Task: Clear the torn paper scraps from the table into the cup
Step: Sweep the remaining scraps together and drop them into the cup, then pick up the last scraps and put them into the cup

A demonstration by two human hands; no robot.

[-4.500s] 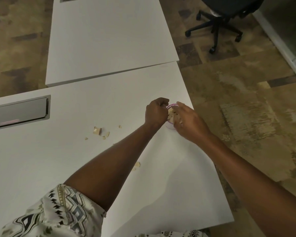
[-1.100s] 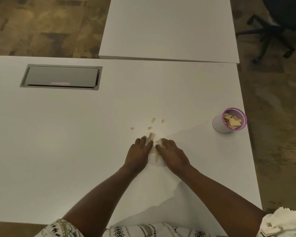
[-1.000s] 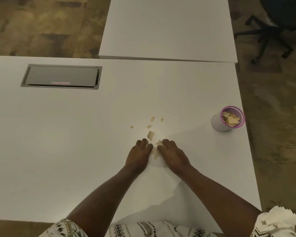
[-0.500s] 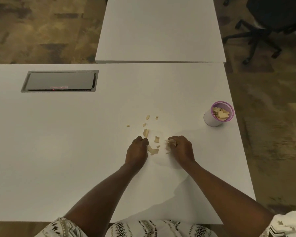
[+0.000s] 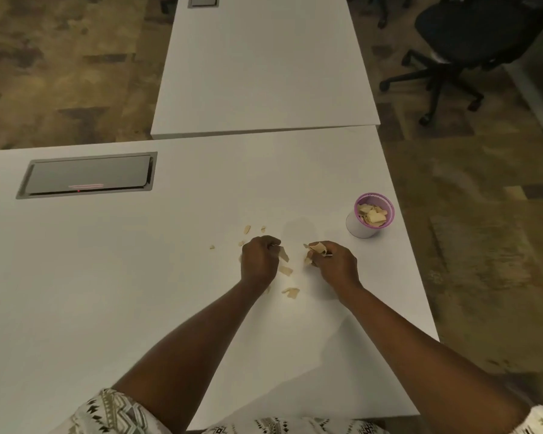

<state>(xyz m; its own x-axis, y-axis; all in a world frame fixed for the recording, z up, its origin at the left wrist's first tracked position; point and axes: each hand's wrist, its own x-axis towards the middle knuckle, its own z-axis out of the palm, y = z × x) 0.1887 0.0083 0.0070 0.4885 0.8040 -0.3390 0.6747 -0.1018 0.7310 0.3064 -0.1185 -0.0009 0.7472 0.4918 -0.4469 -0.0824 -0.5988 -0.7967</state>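
— What do our hands hold?
— Our left hand (image 5: pixel 259 261) pinches a paper scrap (image 5: pixel 283 254); our right hand (image 5: pixel 336 264) grips torn scraps (image 5: pixel 316 246). Loose scraps (image 5: pixel 286 270) lie between them. The cup (image 5: pixel 362 230) stands to our right.

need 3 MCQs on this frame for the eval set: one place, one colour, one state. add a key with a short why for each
1. Where does the cup stand on the table?
A. near its right edge
B. near its left edge
C. at its middle

2. What colour is the cup's rim?
A. green
B. purple
C. black

3. What is the right hand doing?
A. lying flat and open
B. pinching paper scraps
C. gripping the cup

Key:
1 A: the cup sits close to the table's right edge.
2 B: a purple band rings its mouth.
3 B: its curled fingers hold tan scraps, and it is apart from the cup.
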